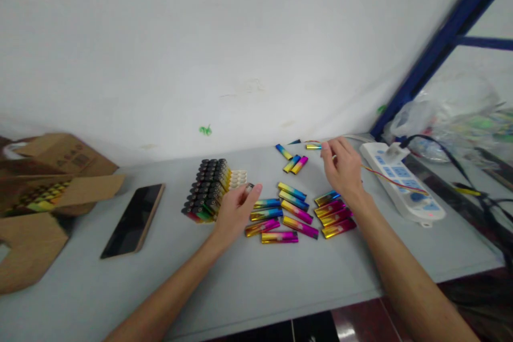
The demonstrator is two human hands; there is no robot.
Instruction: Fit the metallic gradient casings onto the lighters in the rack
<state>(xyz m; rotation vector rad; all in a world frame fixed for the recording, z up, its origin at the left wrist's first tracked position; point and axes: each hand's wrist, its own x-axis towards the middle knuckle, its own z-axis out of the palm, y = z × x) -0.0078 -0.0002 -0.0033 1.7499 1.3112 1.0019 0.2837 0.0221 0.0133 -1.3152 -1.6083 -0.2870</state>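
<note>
My left hand is closed beside the white holed tray, thumb and finger pressed round a small dark-ended thing mostly hidden by the fingers. Farther back, my right hand pinches the right end of a shiny gold-and-blue stick. Many black-capped sticks stand upright in the tray's left part. Between and below the hands lie several loose metallic sticks, such as a yellow-and-magenta one, a blue-and-gold one and a magenta-and-gold one.
On the right lies a white power strip with a plug and a thin red-yellow wire passing behind my right hand. A phone and an open cardboard box holding more sticks are at left. Behind stands a white wall.
</note>
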